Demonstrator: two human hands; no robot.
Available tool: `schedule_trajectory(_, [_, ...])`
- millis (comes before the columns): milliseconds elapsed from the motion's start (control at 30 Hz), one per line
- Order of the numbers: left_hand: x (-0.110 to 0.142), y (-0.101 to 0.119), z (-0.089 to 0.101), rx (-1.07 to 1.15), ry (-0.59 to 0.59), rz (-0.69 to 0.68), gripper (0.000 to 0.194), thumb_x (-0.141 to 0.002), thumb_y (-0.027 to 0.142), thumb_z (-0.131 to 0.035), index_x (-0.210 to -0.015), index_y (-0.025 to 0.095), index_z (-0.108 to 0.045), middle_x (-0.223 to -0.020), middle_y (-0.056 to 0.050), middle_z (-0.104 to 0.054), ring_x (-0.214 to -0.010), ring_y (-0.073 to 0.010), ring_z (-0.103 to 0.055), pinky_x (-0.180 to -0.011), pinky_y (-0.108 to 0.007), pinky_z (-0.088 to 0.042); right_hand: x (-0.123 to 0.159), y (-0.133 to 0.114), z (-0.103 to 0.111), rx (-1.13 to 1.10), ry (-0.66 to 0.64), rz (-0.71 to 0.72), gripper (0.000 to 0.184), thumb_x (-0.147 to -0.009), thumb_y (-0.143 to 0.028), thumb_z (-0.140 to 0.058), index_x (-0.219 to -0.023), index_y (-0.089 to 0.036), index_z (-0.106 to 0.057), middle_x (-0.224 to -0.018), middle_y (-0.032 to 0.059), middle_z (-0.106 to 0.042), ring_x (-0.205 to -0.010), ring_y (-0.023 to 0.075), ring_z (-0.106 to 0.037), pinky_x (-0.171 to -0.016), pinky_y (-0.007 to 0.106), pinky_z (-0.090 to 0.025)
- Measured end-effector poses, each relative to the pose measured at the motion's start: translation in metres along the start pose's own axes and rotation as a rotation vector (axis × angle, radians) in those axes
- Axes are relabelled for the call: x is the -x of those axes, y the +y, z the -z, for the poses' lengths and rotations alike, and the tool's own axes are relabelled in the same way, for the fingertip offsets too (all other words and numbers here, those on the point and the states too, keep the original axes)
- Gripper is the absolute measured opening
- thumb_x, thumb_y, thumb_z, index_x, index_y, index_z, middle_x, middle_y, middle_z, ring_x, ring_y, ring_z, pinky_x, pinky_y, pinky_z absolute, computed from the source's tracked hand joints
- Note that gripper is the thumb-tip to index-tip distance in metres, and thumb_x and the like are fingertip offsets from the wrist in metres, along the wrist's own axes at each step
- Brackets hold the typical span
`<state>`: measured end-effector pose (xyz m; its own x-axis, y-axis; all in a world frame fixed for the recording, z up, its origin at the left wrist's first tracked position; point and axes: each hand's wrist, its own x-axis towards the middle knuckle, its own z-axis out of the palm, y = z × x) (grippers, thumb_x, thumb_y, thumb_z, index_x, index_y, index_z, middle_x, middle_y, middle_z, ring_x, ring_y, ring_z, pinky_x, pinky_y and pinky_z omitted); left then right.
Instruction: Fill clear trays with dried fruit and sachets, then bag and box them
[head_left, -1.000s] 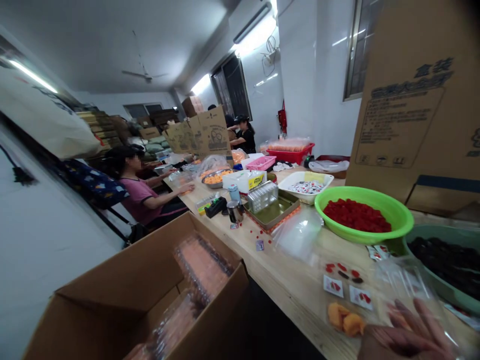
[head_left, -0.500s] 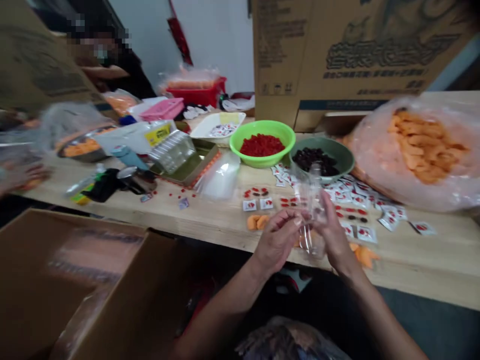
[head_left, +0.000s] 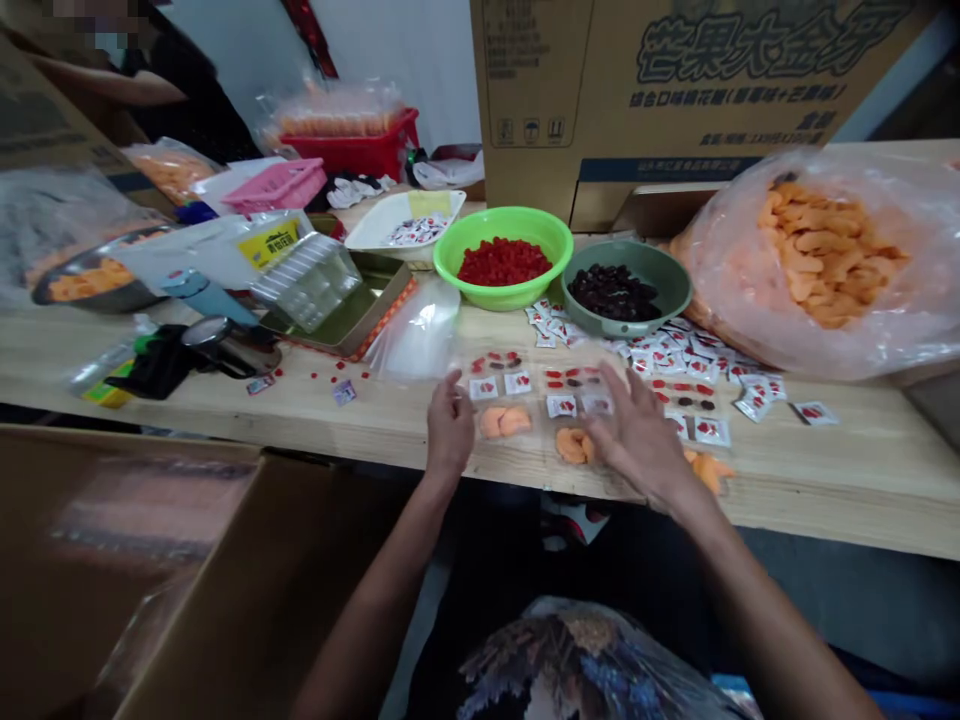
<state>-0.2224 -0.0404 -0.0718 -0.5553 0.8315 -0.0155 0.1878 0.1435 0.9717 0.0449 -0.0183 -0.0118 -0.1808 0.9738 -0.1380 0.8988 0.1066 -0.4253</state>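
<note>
Clear plastic trays lie in a row on the table before me. The left tray (head_left: 497, 388) and the middle tray (head_left: 566, 385) carry red and dark candies, two printed sachets and orange pieces. My left hand (head_left: 451, 428) is at the left tray's left edge, fingers loosely bent and apart from the thumb. Across the middle tray's right side reaches my right hand (head_left: 649, 440), open with fingers spread, partly hiding that tray and the right tray (head_left: 694, 412). Nothing shows in either hand. Whether the fingertips press on the trays is unclear.
Behind stand a green bowl (head_left: 551, 240) of red candies, a grey-green bowl (head_left: 671, 300) of dark ones and loose sachets (head_left: 675, 350). A bag of orange pieces (head_left: 825, 260) is at right. A carton (head_left: 247, 500) stands lower left. Another person's arm (head_left: 112, 85) shows at upper left.
My view has swung right and down. My hands held clear plastic together half a second ago; now they are apart, down at the trays, and the plastic is out of them.
</note>
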Motion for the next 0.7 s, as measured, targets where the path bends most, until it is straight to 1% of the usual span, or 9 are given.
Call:
schedule_trajectory(33, [0.003, -0.007, -0.003, -0.126, -0.004, -0.015, 0.043, -0.085, 0.012, -0.053, -0.127, 0.016, -0.06, -0.102, -0.007, -0.061, -0.086, -0.0161, -0.063, -0.082, -0.032, -0.054, 0.001, -0.008, -0.011, 0.069, -0.038, -0.029, 0.079, -0.095, -0.068, -0.041, -0.164, -0.033, -0.02, -0.168, 0.0175, -0.015, -0.149, 0.0511, -0.022, -0.106, 0.076, -0.033])
schedule_trajectory(100, [0.011, -0.014, -0.009, -0.381, -0.014, -0.051, 0.044, -0.086, 0.009, -0.052, -0.129, 0.014, -0.061, -0.122, -0.016, -0.057, -0.114, -0.0241, -0.06, -0.102, -0.042, -0.049, 0.001, -0.021, -0.03, 0.197, -0.074, -0.07, 0.08, -0.096, -0.067, -0.04, -0.164, -0.03, -0.019, -0.168, 0.0203, -0.01, -0.149, 0.0551, -0.016, -0.104, 0.079, -0.03])
schedule_trajectory(200, [0.017, -0.007, -0.016, -0.686, -0.082, -0.041, 0.05, -0.087, 0.01, -0.053, -0.137, 0.014, -0.059, -0.149, -0.023, -0.041, -0.138, -0.0356, -0.045, -0.112, -0.055, -0.039, -0.002, -0.026, -0.048, 0.308, -0.118, -0.093, 0.08, -0.098, -0.067, -0.033, -0.164, -0.024, -0.021, -0.169, 0.0219, -0.004, -0.15, 0.0558, -0.008, -0.106, 0.079, -0.027])
schedule_trajectory(300, [0.014, 0.007, -0.027, -0.84, -0.143, -0.071, 0.046, -0.093, 0.019, -0.052, -0.139, 0.02, -0.058, -0.158, -0.021, -0.035, -0.143, -0.0382, -0.038, -0.112, -0.059, -0.037, -0.006, -0.024, -0.054, 0.317, -0.168, -0.082, 0.077, -0.1, -0.066, -0.029, -0.164, -0.023, -0.022, -0.169, 0.0211, -0.005, -0.15, 0.0533, -0.01, -0.108, 0.075, -0.029])
schedule_trajectory(367, [0.007, 0.014, -0.04, -0.888, -0.175, -0.142, 0.042, -0.099, 0.031, -0.049, -0.138, 0.021, -0.059, -0.158, -0.019, -0.037, -0.145, -0.0381, -0.037, -0.114, -0.059, -0.034, -0.009, -0.023, -0.058, 0.319, -0.14, -0.07, 0.075, -0.1, -0.065, -0.031, -0.164, -0.027, -0.021, -0.17, 0.0189, -0.003, -0.151, 0.0529, -0.008, -0.108, 0.075, -0.027])
schedule_trajectory(467, [-0.005, 0.018, -0.066, -0.945, -0.227, -0.178, 0.049, -0.101, 0.044, -0.043, -0.144, 0.022, -0.054, -0.161, -0.018, -0.034, -0.148, -0.044, -0.029, -0.116, -0.066, -0.026, -0.016, -0.023, -0.065, 0.338, -0.088, -0.032, 0.071, -0.1, -0.062, -0.033, -0.163, -0.033, -0.021, -0.171, 0.014, 0.003, -0.152, 0.0509, 0.0, -0.111, 0.076, -0.02])
schedule_trajectory(533, [-0.008, 0.02, -0.079, -0.974, -0.262, -0.167, 0.057, -0.1, 0.047, -0.045, -0.151, 0.021, -0.047, -0.164, -0.02, -0.029, -0.15, -0.0481, -0.023, -0.115, -0.072, -0.021, -0.021, -0.019, -0.069, 0.337, -0.091, -0.007, 0.069, -0.101, -0.062, -0.031, -0.163, -0.034, -0.02, -0.171, 0.0127, 0.002, -0.153, 0.0485, 0.001, -0.112, 0.075, -0.02])
schedule_trajectory(600, [-0.007, 0.022, -0.083, -0.977, -0.291, -0.173, 0.063, -0.098, 0.047, -0.049, -0.154, 0.018, -0.042, -0.164, -0.022, -0.027, -0.15, -0.0485, -0.022, -0.116, -0.072, -0.02, -0.023, -0.013, -0.071, 0.337, -0.08, -0.03, 0.068, -0.102, -0.061, -0.028, -0.163, -0.034, -0.018, -0.171, 0.0132, 0.001, -0.153, 0.0473, -0.001, -0.112, 0.073, -0.023])
schedule_trajectory(700, [0.0, 0.026, -0.073, -0.939, -0.269, -0.195, 0.061, -0.098, 0.048, -0.049, -0.151, 0.018, -0.045, -0.163, -0.022, -0.029, -0.15, -0.0455, -0.025, -0.115, -0.066, -0.028, -0.022, -0.004, -0.069, 0.366, -0.035, -0.118, 0.07, -0.102, -0.058, -0.027, -0.164, -0.028, -0.019, -0.17, 0.017, -0.003, -0.152, 0.0486, -0.007, -0.113, 0.069, -0.025])
